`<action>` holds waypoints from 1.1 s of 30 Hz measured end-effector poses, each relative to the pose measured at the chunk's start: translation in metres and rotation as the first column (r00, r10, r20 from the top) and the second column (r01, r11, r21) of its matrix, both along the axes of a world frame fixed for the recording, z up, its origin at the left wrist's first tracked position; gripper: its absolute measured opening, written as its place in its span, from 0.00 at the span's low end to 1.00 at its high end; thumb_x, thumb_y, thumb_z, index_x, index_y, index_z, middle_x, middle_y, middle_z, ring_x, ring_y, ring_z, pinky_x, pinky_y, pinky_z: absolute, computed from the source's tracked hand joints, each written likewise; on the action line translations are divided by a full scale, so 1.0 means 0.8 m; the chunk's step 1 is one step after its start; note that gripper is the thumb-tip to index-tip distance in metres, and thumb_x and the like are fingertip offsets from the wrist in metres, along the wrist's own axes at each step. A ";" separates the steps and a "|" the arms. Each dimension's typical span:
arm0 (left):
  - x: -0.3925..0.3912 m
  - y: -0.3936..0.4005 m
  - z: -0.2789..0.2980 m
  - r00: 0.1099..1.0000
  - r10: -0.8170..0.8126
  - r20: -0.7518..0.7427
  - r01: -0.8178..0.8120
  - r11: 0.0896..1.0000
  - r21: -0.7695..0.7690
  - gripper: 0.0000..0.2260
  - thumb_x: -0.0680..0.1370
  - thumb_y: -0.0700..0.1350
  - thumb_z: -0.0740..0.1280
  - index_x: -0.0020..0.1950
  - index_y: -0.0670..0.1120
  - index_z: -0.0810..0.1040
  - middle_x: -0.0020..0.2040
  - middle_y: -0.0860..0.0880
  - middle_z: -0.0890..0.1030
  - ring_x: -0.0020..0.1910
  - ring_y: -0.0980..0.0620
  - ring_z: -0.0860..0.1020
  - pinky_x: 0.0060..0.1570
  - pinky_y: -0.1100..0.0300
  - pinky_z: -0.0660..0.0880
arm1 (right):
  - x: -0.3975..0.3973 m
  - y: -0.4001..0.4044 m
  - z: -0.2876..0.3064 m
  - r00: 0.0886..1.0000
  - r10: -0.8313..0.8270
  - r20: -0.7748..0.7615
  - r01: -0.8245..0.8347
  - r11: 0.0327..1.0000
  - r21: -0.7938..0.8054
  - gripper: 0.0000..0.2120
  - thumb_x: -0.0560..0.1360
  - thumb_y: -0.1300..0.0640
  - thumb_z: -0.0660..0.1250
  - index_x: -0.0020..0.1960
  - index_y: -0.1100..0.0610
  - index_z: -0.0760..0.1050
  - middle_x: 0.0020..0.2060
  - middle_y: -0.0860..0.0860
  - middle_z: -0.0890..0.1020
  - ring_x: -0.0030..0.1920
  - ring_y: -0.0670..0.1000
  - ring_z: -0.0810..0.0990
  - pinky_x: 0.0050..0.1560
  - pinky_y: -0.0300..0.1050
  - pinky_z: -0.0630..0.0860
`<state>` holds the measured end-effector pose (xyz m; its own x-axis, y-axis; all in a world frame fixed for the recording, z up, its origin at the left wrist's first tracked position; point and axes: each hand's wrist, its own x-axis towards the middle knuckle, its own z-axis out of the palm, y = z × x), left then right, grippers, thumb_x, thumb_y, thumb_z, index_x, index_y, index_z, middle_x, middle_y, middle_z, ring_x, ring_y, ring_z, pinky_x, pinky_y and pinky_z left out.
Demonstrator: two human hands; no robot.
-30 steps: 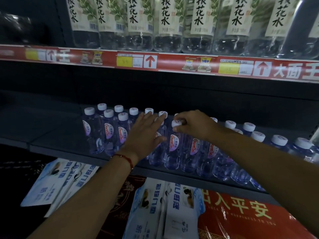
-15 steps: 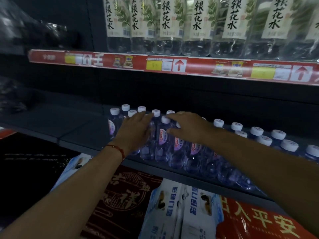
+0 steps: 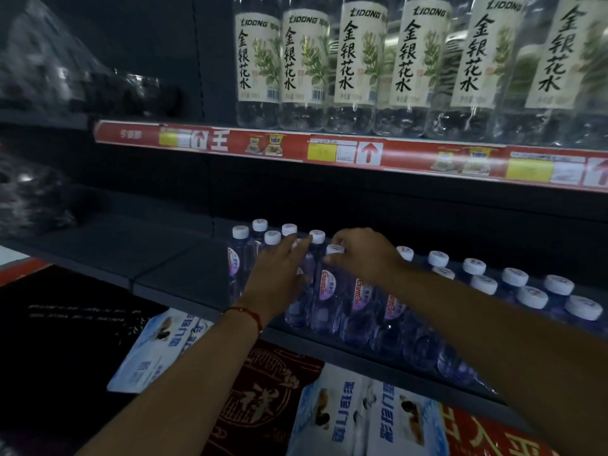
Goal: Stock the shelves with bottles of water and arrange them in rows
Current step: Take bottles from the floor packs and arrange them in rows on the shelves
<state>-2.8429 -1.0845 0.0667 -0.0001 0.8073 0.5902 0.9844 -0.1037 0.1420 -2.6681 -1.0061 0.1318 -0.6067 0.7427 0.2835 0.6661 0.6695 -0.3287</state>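
Note:
Several small water bottles point(image 3: 329, 291) with white caps and pink-red labels stand in rows on the dark lower shelf point(image 3: 184, 278). My left hand point(image 3: 279, 274), a red string at its wrist, lies with straight fingers across the bottles at the left end of the rows. My right hand point(image 3: 365, 255) is over the front row, and its curled fingers pinch the white cap point(image 3: 335, 249) of one front bottle. More capped bottles point(image 3: 526, 291) run off to the right behind my right forearm.
Tall clear bottles with cream labels point(image 3: 358, 60) fill the shelf above, behind a red price strip point(image 3: 329, 149). The lower shelf's left part is bare dark board. Below hang blue-white packs point(image 3: 368, 419) and red packaging point(image 3: 487, 436).
The view has swung left, so the bottles sit further right in frame. My left hand stays flat on the left bottles. My right hand's fingers have curled onto a front cap again.

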 end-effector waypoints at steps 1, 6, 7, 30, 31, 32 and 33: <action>-0.001 0.001 -0.001 1.000 0.006 0.013 -0.006 1.000 -0.019 0.33 0.78 0.43 0.71 0.80 0.46 0.60 0.77 0.43 0.65 0.71 0.39 0.68 0.66 0.48 0.65 | -0.001 -0.001 0.001 1.000 0.011 0.000 -0.011 1.000 -0.004 0.12 0.75 0.46 0.70 0.50 0.55 0.80 0.44 0.50 0.83 0.45 0.51 0.81 0.48 0.49 0.80; -0.003 0.002 -0.001 0.999 0.035 0.011 -0.034 0.997 -0.071 0.33 0.81 0.48 0.66 0.82 0.51 0.53 0.81 0.46 0.57 0.77 0.43 0.61 0.72 0.51 0.58 | -0.005 -0.008 0.002 0.997 0.057 0.047 -0.059 0.998 0.035 0.13 0.75 0.47 0.71 0.52 0.55 0.79 0.46 0.51 0.83 0.46 0.51 0.81 0.50 0.49 0.79; -0.005 0.001 -0.001 0.999 0.030 0.022 -0.028 0.997 -0.076 0.33 0.81 0.48 0.66 0.82 0.51 0.53 0.81 0.46 0.56 0.77 0.43 0.61 0.72 0.51 0.58 | -0.003 -0.008 0.001 0.997 0.059 0.045 -0.060 0.998 0.032 0.13 0.75 0.47 0.71 0.53 0.55 0.78 0.46 0.51 0.83 0.46 0.51 0.81 0.50 0.50 0.79; -0.061 -0.002 -0.004 0.980 0.039 0.193 -0.030 0.998 -0.051 0.29 0.78 0.40 0.68 0.76 0.50 0.62 0.64 0.44 0.74 0.62 0.44 0.71 0.50 0.59 0.62 | -0.066 0.007 -0.042 0.963 0.271 -0.005 -0.265 0.946 0.188 0.24 0.76 0.51 0.71 0.70 0.47 0.72 0.50 0.48 0.75 0.49 0.48 0.76 0.51 0.45 0.74; -0.062 -0.001 -0.006 0.977 0.027 0.212 -0.017 0.999 -0.049 0.29 0.78 0.40 0.68 0.77 0.50 0.61 0.64 0.43 0.74 0.62 0.44 0.70 0.51 0.59 0.63 | -0.066 0.007 -0.044 0.962 0.274 -0.003 -0.268 0.942 0.201 0.23 0.76 0.51 0.71 0.70 0.48 0.72 0.49 0.48 0.75 0.49 0.48 0.76 0.52 0.46 0.75; -0.063 -0.002 -0.007 0.974 0.020 0.225 -0.008 0.999 -0.051 0.30 0.78 0.40 0.68 0.77 0.50 0.61 0.65 0.43 0.74 0.62 0.44 0.70 0.52 0.59 0.63 | -0.067 0.009 -0.044 0.961 0.276 0.001 -0.270 0.940 0.210 0.23 0.76 0.50 0.71 0.69 0.48 0.72 0.49 0.48 0.74 0.49 0.48 0.76 0.52 0.47 0.76; -0.064 -0.001 -0.008 0.973 0.015 0.229 -0.004 0.999 -0.052 0.30 0.78 0.41 0.69 0.78 0.51 0.60 0.65 0.44 0.74 0.62 0.44 0.70 0.53 0.59 0.63 | -0.068 0.009 -0.045 0.962 0.272 0.008 -0.267 0.939 0.215 0.22 0.76 0.50 0.71 0.69 0.48 0.72 0.49 0.47 0.74 0.49 0.48 0.77 0.52 0.48 0.76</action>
